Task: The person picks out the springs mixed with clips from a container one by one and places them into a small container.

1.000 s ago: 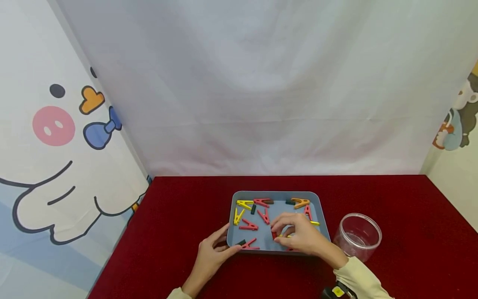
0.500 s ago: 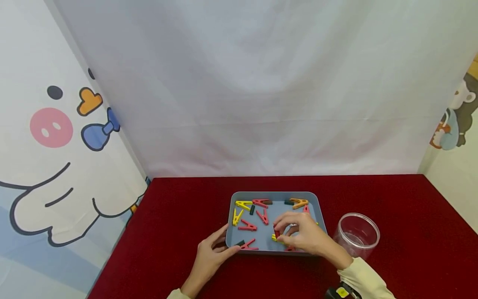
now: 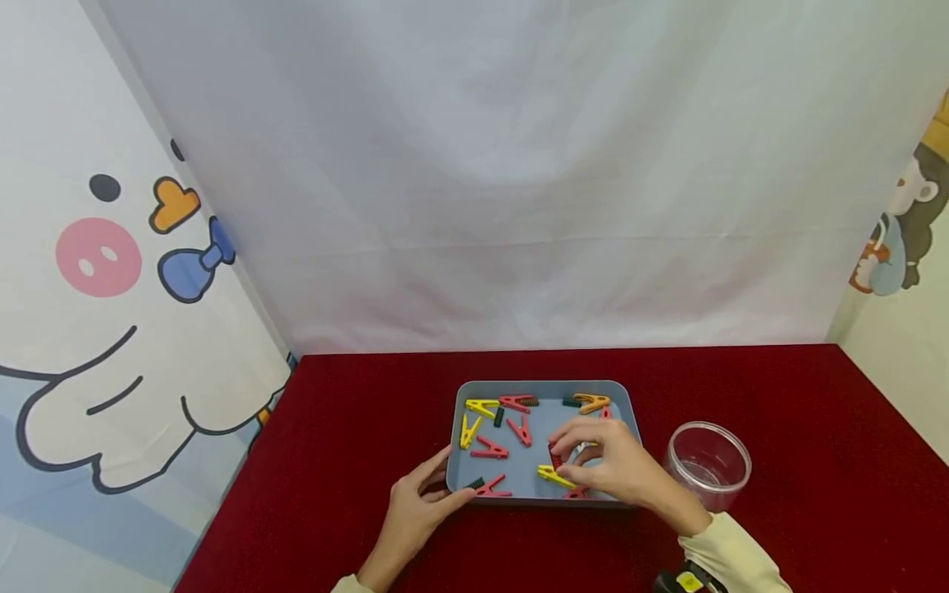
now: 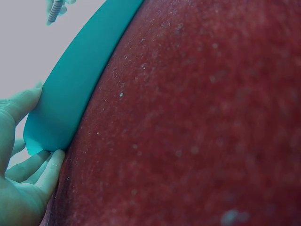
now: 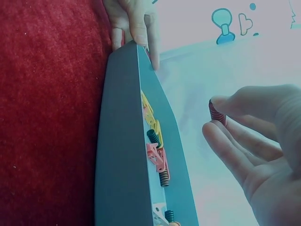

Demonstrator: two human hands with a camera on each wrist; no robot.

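My right hand (image 3: pixel 615 463) pinches a small red spring (image 3: pixel 554 457) between thumb and fingertips, raised above the blue-grey tray (image 3: pixel 539 431). The spring's coils (image 5: pixel 217 113) show plainly in the right wrist view. My left hand (image 3: pixel 419 504) grips the tray's near left corner, thumb at the rim and fingers along the outside. Several red and yellow plastic clips lie in the tray, among them a yellow clip (image 3: pixel 554 476) just under the right hand. An orange clip (image 3: pixel 591 403) is at the back right. Dark springs such as a black spring (image 3: pixel 499 417) lie among them. The right hand hides part of the tray.
A clear round jar (image 3: pixel 708 468), its mouth upward, stands right of the tray by the right forearm. Dark red cloth (image 3: pixel 356 428) covers the table. A white curtain (image 3: pixel 519 181) hangs behind it, with printed cartoon panels at both sides.
The right hand has lifted the red spring from low in the tray and drawn it slightly right, uncovering the yellow clip beneath. The left hand keeps its hold on the corner.
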